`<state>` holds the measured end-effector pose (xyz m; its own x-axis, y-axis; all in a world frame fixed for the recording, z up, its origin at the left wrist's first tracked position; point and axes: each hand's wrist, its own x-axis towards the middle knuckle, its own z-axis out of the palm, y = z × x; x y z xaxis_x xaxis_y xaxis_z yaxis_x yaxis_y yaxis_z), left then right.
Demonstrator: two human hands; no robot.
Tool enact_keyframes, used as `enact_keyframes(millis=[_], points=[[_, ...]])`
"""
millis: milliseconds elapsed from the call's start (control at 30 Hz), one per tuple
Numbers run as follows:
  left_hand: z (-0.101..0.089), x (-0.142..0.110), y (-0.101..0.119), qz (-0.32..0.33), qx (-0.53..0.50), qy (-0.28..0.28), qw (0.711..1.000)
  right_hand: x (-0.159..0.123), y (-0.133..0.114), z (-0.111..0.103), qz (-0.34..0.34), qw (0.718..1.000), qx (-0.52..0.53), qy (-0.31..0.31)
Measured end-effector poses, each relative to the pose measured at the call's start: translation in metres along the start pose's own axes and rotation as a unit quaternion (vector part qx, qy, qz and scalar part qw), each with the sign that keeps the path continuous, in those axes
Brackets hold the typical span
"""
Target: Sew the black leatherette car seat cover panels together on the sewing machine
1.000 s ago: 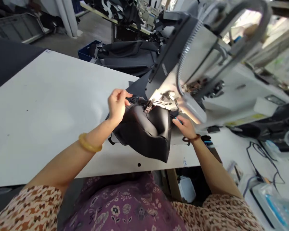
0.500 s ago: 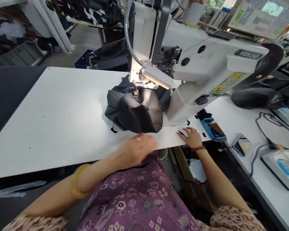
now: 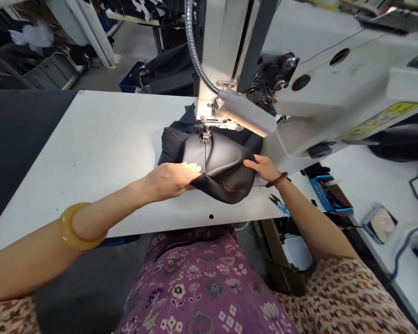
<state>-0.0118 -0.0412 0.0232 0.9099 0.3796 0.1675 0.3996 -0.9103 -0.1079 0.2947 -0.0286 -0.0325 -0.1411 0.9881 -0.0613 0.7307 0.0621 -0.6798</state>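
Sewing machine [image 3: 334, 88] cut off at top and right edges; yellow label [image 3: 386, 116] too blurred to read.

The leather cover [image 3: 223, 167] is black with thin orange-brown stitching. The bench [image 3: 101, 148] is white, the sewing machine [image 3: 316, 79] off-white with a yellow label. The bangle [image 3: 75, 227] is amber yellow; the apron [image 3: 202, 287] purple with a floral print; the sleeves [image 3: 351, 301] tan with brown specks.

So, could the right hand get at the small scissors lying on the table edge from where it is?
Probably yes: the right hand rests on the black leather piece, and the scissors lie just beside its wrist on the white table, nothing between.
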Motion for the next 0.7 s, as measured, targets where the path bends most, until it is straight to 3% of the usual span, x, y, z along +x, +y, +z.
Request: enact_keyframes(millis=[100, 167, 233, 333, 433, 500, 567, 700], points=[[-0.006, 0.001, -0.008, 0.028, -0.001, -0.029, 0.999, -0.008, 0.009, -0.008, 0.001, 1.000, -0.015, 0.021], [-0.011, 0.012, -0.014, 0.038, 0.009, -0.056, 0.998, -0.013, -0.006, -0.014, -0.090, 0.988, -0.098, 0.080], [-0.015, 0.025, -0.018, 0.025, 0.027, -0.081, 0.996, -0.013, -0.036, -0.019, -0.220, 0.953, -0.177, 0.105], [-0.017, 0.037, -0.020, 0.004, 0.039, -0.090, 0.995, -0.006, -0.089, -0.025, -0.357, 0.899, -0.251, 0.023], [-0.016, 0.035, -0.020, 0.002, 0.044, -0.090, 0.995, 0.006, -0.128, -0.029, -0.360, 0.867, -0.325, -0.110], [-0.015, 0.030, -0.018, -0.005, 0.054, -0.096, 0.994, 0.010, -0.139, -0.027, -0.331, 0.853, -0.363, -0.173], [-0.014, 0.026, -0.016, -0.019, 0.062, -0.094, 0.993, 0.011, -0.138, -0.023, -0.331, 0.850, -0.370, -0.176], [-0.011, 0.022, -0.014, -0.035, 0.062, -0.086, 0.994, 0.011, -0.123, -0.019, -0.379, 0.856, -0.327, -0.126]])
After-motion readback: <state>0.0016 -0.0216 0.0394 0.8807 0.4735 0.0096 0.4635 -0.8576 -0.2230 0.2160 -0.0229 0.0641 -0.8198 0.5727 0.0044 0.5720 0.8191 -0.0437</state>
